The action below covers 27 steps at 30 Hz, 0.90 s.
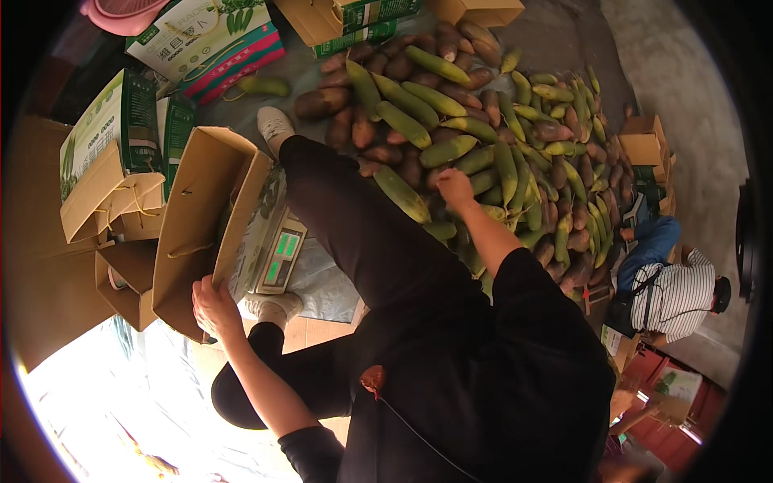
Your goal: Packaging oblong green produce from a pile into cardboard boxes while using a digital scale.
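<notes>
My left hand (213, 310) grips the near edge of an open cardboard box (181, 233), its fingers at the rim. The box is tilted on or against a digital scale (279, 256) with a lit green display; whether its weight rests on the scale I cannot tell. Only part of the box's inside shows. My right hand (456, 187) is over the left part of a large heap of long green radishes (400, 193) and reddish-brown radishes (385, 154). Its fingers are curled in, and what they hold, if anything, is hidden.
Printed cartons (113, 137) stand at the left and a printed white carton (201, 44) lies at the back left. A loose green radish (263, 86) is beside it. A pink basin (122, 14) is in the far left corner. A person in a striped shirt (672, 294) crouches at the right.
</notes>
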{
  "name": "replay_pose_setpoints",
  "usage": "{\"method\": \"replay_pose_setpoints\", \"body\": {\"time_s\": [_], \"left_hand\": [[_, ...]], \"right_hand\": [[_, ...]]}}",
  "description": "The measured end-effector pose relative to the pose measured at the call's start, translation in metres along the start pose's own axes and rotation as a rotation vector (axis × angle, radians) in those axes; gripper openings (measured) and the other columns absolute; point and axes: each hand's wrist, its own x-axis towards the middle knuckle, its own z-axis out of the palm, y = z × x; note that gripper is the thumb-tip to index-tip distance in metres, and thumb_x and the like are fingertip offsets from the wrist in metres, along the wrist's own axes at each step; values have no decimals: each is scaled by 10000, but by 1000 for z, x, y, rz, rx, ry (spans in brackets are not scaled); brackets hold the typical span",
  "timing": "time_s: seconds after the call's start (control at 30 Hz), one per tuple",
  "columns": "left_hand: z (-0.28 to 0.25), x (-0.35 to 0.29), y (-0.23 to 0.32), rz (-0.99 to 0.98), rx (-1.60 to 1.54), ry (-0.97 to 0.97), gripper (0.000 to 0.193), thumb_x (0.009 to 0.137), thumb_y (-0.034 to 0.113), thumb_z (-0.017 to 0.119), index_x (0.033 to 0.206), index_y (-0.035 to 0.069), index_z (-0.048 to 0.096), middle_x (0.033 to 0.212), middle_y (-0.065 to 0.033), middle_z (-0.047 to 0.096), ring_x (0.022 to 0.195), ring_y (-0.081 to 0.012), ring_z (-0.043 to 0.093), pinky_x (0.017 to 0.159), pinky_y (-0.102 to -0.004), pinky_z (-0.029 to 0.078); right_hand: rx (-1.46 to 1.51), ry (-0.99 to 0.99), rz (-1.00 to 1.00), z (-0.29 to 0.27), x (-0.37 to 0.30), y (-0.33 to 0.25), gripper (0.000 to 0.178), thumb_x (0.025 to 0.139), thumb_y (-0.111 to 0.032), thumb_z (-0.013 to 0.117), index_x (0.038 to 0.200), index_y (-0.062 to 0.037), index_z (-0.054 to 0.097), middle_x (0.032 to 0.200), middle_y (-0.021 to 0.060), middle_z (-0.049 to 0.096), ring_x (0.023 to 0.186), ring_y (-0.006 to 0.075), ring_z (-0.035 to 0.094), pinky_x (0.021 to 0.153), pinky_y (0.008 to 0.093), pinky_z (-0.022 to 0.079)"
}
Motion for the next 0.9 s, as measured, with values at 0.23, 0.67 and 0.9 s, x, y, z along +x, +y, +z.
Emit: {"method": "replay_pose_setpoints", "body": {"time_s": [0.23,0.67,0.9], "left_hand": [[-4,-3,-9,18,2,22,187,768,123,655,929,55,587,876,-118,552,843,-330,574,698,-439,448],[-8,-1,0,-19,6,-19,183,746,92,647,920,73,596,881,-110,560,869,-328,576,729,-437,465],[-6,8,18,-37,-45,-54,198,732,100,678,923,87,624,893,-90,571,911,-301,577,762,-427,465]], "right_hand": [[37,444,618,-55,-1,71,484,794,-79,600,1259,-26,478,1144,263,561,947,410,603,818,470,500],[515,283,816,-52,-24,120,843,793,5,633,1457,-100,126,839,164,589,565,233,602,406,347,453],[62,451,707,-49,-3,194,802,774,-118,667,1422,-23,204,1162,235,544,948,355,603,756,421,492]]}}
